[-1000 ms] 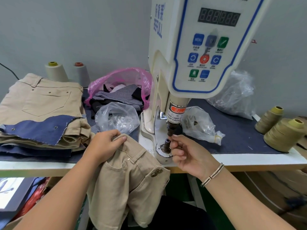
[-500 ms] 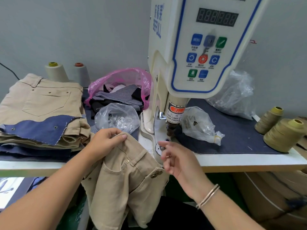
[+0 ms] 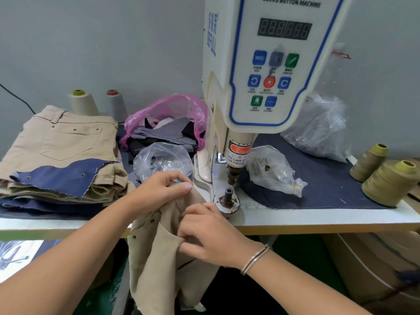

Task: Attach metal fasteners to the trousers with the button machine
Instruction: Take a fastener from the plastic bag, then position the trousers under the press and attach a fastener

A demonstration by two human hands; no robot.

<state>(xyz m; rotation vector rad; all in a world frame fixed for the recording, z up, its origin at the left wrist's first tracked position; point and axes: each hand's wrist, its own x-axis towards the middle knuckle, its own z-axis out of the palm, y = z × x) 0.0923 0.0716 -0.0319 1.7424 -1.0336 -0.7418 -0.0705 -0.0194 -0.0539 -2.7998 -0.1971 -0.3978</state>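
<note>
The beige trousers (image 3: 163,242) were held at the front edge of the table (image 3: 318,220), hanging below it, just left of the lower die post (image 3: 228,196) of the button machine (image 3: 261,71). The cloth was gripped by both hands: the left hand (image 3: 162,189) at the upper edge, the right hand (image 3: 211,235) lower, fingers curled into the fabric. A stack of beige and blue trousers (image 3: 59,155) was seen at left, thread cones (image 3: 386,178) at right

Both hands (image 3: 159,189) (image 3: 211,235) gripping khaki trousers (image 3: 159,258) (bunched), beside button machine (image 3: 261,76)
</note>
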